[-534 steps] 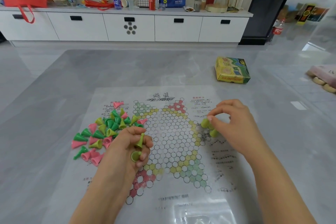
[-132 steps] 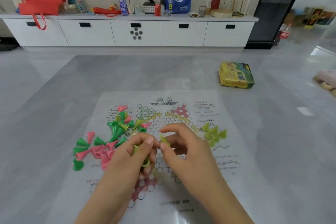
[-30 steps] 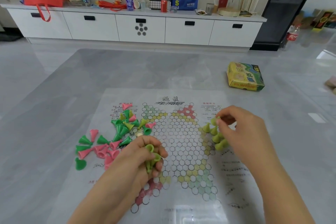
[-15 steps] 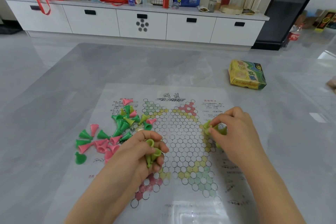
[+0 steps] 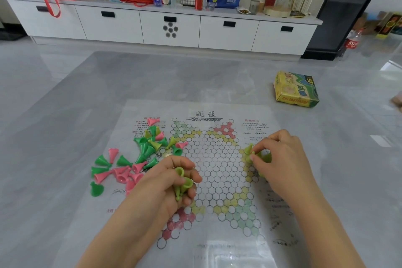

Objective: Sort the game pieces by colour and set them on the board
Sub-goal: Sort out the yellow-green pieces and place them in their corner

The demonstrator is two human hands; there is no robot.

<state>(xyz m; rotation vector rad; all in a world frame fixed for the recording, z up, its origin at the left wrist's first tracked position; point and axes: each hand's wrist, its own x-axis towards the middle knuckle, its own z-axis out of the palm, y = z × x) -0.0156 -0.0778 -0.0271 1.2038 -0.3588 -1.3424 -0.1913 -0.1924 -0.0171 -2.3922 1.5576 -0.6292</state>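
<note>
While loose pieces (image 5: 139, 159) crowd the board (image 5: 217, 180), box (image 5: 295, 90) sits apart.

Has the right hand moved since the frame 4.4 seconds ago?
Yes. The right hand went rightward from over the board's centre to its right edge, now at the yellow-green pieces.

Table (image 5: 65, 137): grey stone-look top, polished, glossy, with soft reflections of the room.
Board (image 5: 217, 176): thin printed sheet, paper or film, under a shiny, slightly wrinkled clear surface that caught glare at its near edge.
Game pieces (image 5: 150, 148): moulded plastic cones, smooth, light sheen, in green, pink and yellow-green.
Yellow-green pieces (image 5: 181, 183) in the left hand (image 5: 165, 189): the same smooth plastic.
Box (image 5: 295, 89): printed cardboard, semi-gloss, worn at the edges.
Cabinet (image 5: 169, 26): white panels, smooth and matt, with dark handles.
Floor (image 5: 26, 65): grey tiles, glossy.
</note>
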